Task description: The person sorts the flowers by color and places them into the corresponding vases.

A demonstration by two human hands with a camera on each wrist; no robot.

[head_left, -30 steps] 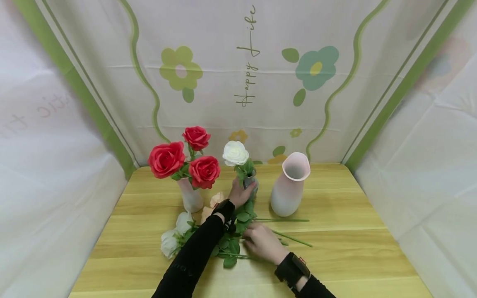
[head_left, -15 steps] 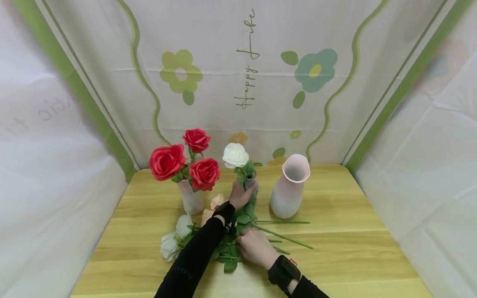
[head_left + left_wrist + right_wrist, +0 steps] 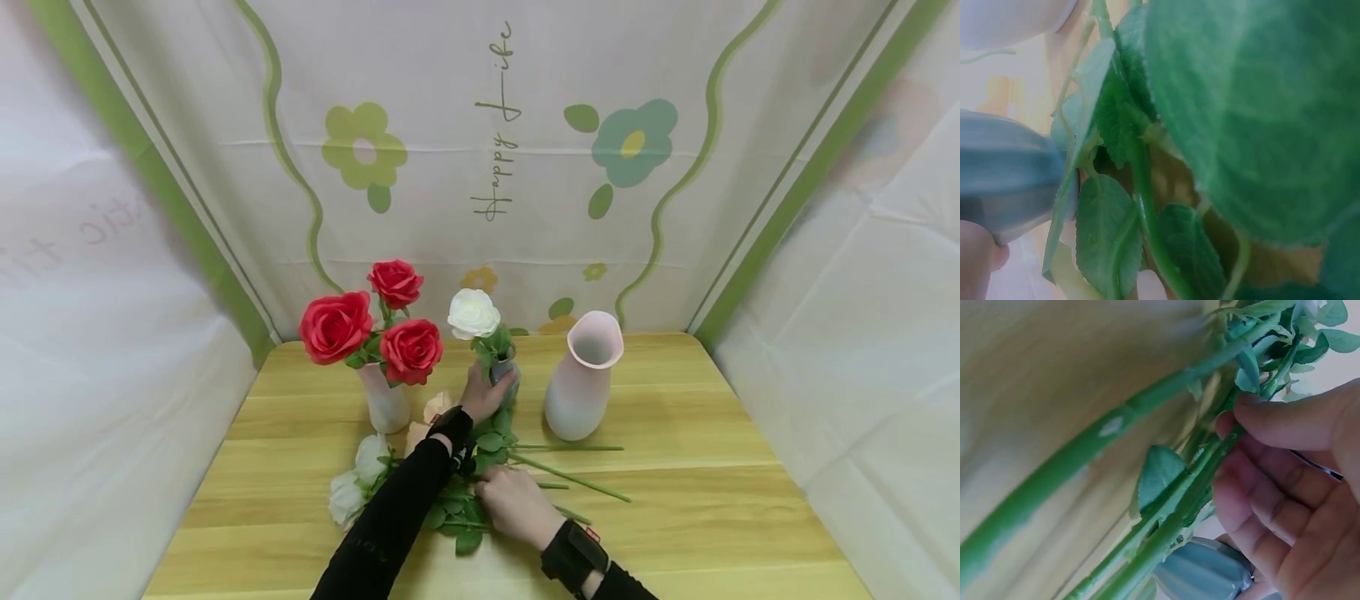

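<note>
My left hand (image 3: 483, 392) holds the small grey-blue vase (image 3: 512, 379) around its side. One white rose (image 3: 474, 314) stands in that vase, its leaves at the mouth. Lower down, my right hand (image 3: 517, 504) pinches a green flower stem (image 3: 1175, 519) between thumb and fingers, as the right wrist view shows. Loose white roses (image 3: 347, 497) lie at the left end of the leafy bunch (image 3: 491, 440), partly behind my left sleeve. Peach roses (image 3: 437, 406) peek out beside the left wrist. Leaves (image 3: 1260, 119) fill most of the left wrist view.
To the left, a pale pink-white vase (image 3: 387, 404) bears three red roses (image 3: 411, 348). A larger pink-white vase (image 3: 577, 392) stands on the right with no flowers in it. Loose stems (image 3: 573, 477) stick out rightward over the wooden table (image 3: 697, 500). A printed cloth (image 3: 442, 100) hangs behind.
My right hand has shifted slightly left and nearer my body, and its fingers now pinch a stem. The loose white roses have slid a little to the right. My left hand stays on the vase.
</note>
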